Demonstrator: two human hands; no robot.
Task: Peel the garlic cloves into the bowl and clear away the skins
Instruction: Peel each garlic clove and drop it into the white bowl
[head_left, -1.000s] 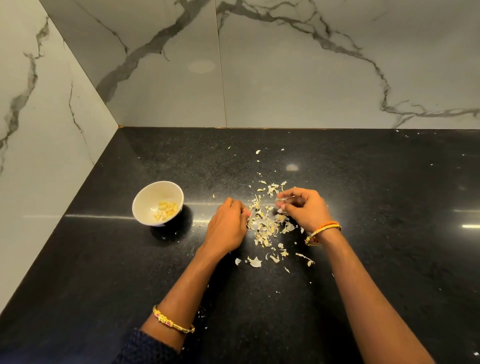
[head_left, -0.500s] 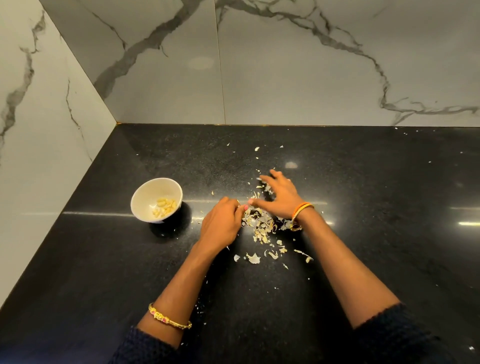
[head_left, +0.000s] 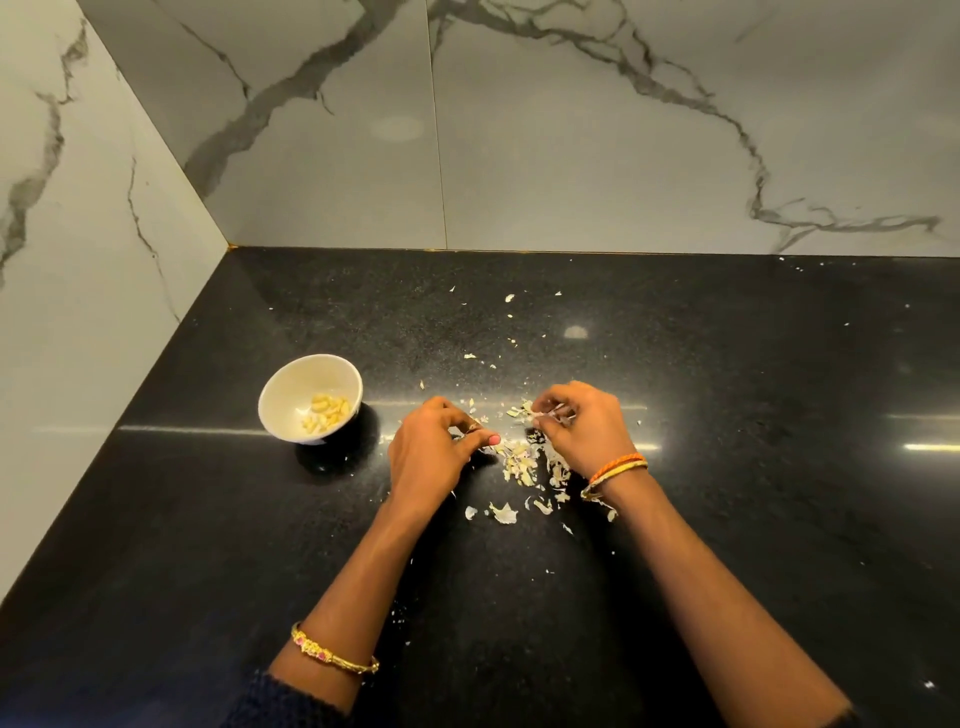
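right hand (head_left: 582, 431) pinches a skin scrap, centre frame | left hand (head_left: 434, 452) curled, contents unclear | skins (head_left: 519, 460) between hands | bowl (head_left: 310, 397) left, nearer left hand

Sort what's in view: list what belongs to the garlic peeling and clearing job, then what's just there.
Part of the job:
white bowl
peeled cloves inside it
garlic skins scattered on the black counter
left hand
right hand, pinching skins

Just there:
marble wall
gold bangle
orange wrist threads
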